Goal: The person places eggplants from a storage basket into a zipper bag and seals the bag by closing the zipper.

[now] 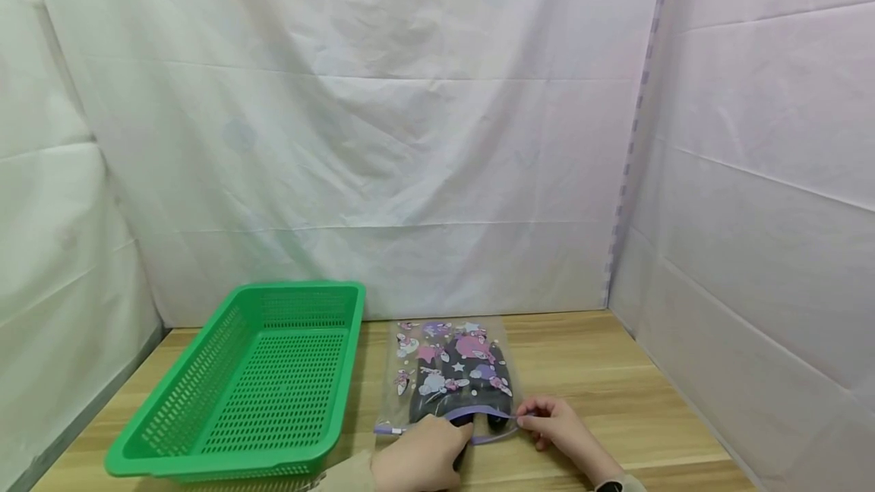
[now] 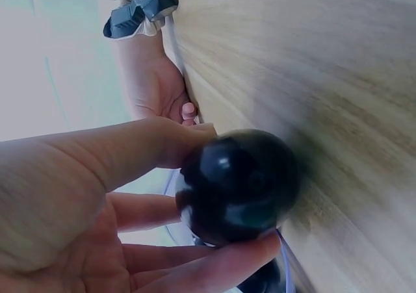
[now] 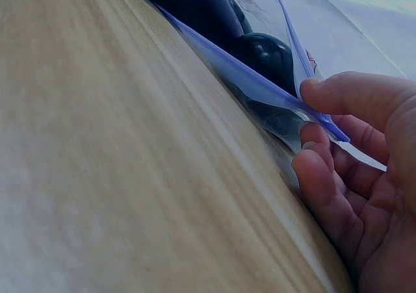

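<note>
A clear zip bag [image 1: 392,393] with cartoon prints and a purple zip edge lies flat on the table, its mouth toward me and parted. Black objects fill much of it; the rounded end of one black object [image 3: 263,56] shows at the mouth. My left hand [image 1: 420,455] grips another glossy black object [image 2: 240,182] by its rounded end, thumb on one side and fingers on the other. That object is long and lies partly within the bag's mouth. With thumb and fingers, my right hand [image 1: 559,430] pinches the purple zip edge [image 3: 325,123] at the mouth's right corner.
A green plastic basket [image 1: 335,408] with slotted walls stands on the left of the wood-grain table [image 1: 581,348], close beside the bag. White cloth [image 1: 410,173] hangs behind the table and along both sides.
</note>
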